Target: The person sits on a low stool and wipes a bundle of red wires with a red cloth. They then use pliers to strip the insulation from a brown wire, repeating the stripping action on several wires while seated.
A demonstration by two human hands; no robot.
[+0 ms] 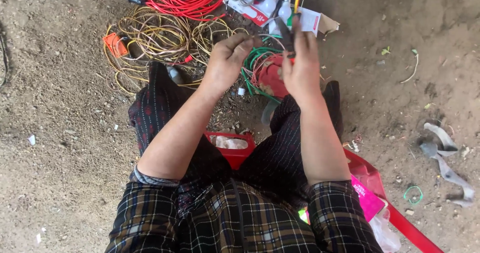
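— Checked shirt (pixel 240 223) right under us, dark squares with thin pale lines. Looks like soft cloth. What is the person holding?

— The right hand (pixel 301 68) is closed around a dark tool (pixel 287 35). It looks like pliers, thin and dark, with a bit of red at the grip. It sticks up above the fingers, out in front of the knees.

— And the other one?

— The left hand (pixel 227 60) is curled shut too, just beside the right one. The fingers pinch something small, maybe a wire end. I cannot tell what it is.

— What is below the hands?

— A bundle of green wire (pixel 252 65) in loops on the dirt, with a round red thing (pixel 272 78) in the middle. Looks smooth, like plastic.

— So many wires!

— Yes. A messy pile of yellow wire (pixel 160 38), thin and tangled, lies to the left. Behind it is a neat coil of bright red cable (pixel 182 0). A small orange piece (pixel 115 44) sits at the edge of the yellow pile.

— And the red thing under the legs?

— A red plastic stool (pixel 395 213), shiny and hard. A pink packet (pixel 367 198) lies on it. The dirt floor (pixel 60 108) is brown, dry and crumbly. A grey strip (pixel 442 155) lies curled on the right, near a small green ring (pixel 413 194).
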